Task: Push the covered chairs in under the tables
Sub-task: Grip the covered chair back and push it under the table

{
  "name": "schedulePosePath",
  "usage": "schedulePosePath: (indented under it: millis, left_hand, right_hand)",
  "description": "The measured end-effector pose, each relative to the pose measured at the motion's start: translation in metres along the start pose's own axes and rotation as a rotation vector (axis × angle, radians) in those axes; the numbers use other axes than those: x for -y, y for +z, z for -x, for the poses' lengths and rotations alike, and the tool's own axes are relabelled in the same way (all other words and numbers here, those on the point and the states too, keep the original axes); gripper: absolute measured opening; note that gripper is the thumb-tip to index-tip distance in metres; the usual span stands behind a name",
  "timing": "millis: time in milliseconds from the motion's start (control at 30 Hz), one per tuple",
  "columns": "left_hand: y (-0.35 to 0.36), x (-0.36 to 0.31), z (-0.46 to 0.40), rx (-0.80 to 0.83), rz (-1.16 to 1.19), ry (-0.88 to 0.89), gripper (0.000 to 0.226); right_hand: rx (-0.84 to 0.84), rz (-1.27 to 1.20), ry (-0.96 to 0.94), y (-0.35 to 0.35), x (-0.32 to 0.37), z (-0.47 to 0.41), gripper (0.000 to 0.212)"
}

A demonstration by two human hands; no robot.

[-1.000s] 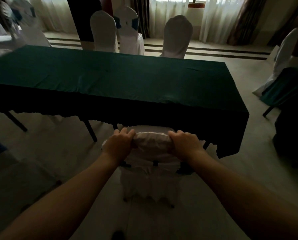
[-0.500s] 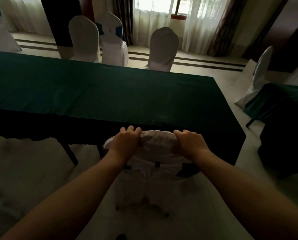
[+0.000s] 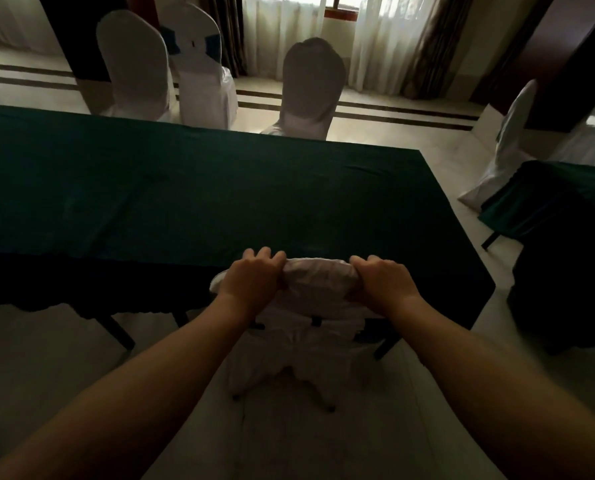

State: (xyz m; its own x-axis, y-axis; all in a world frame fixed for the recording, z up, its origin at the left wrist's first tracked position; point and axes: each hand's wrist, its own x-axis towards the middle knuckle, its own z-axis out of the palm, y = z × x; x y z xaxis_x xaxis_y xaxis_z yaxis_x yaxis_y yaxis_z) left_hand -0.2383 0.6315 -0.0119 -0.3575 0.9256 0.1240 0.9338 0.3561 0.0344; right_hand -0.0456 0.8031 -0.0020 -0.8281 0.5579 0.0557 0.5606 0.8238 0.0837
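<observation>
A white-covered chair (image 3: 318, 282) stands right in front of me at the near edge of a long table (image 3: 192, 188) draped in dark green cloth. My left hand (image 3: 253, 277) grips the left end of the chair's top rail. My right hand (image 3: 382, 284) grips the right end. The top of the backrest meets the tablecloth's near edge, and the seat is hidden under the cloth. The chair's rear legs show on the floor below.
Three covered chairs (image 3: 135, 60), (image 3: 202, 64), (image 3: 311, 84) stand beyond the table's far side, one with a blue sash. At right, another covered chair (image 3: 503, 143) stands by a second green-clothed table (image 3: 573, 202). Curtained windows line the back wall.
The chair has slid forward, so its backrest top now reaches the tablecloth edge. My view has moved closer to the table. Both hands keep their hold.
</observation>
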Motion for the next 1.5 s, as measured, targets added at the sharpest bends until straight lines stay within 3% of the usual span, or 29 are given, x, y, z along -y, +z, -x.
schedulePosePath:
  millis: [267, 467, 1000, 1267, 1367, 1500]
  left_hand:
    - [0.009, -0.034, -0.018, 0.013, -0.02, -0.033, 0.038]
    - [0.02, -0.027, -0.01, 0.038, -0.013, -0.077, 0.036]
    - [0.022, -0.031, -0.003, 0.059, -0.011, -0.083, 0.033]
    - [0.023, -0.022, 0.003, 0.038, 0.053, -0.075, 0.061]
    - [0.017, -0.017, 0.017, 0.031, 0.094, -0.133, 0.084]
    - [-0.01, -0.003, 0.044, -0.009, 0.091, -0.298, 0.108]
  right_hand:
    - [0.027, 0.006, -0.018, 0.01, -0.039, -0.01, 0.047]
    - [0.021, -0.051, -0.057, 0.023, -0.03, -0.005, 0.036]
    - [0.018, -0.021, -0.092, 0.042, -0.037, -0.001, 0.044]
    - [0.11, -0.118, -0.067, 0.033, -0.029, -0.002, 0.045]
    - [0.157, -0.251, -0.088, 0.017, -0.021, -0.006, 0.067]
    - [0.069, -0.362, -0.202, -0.013, 0.007, -0.016, 0.098]
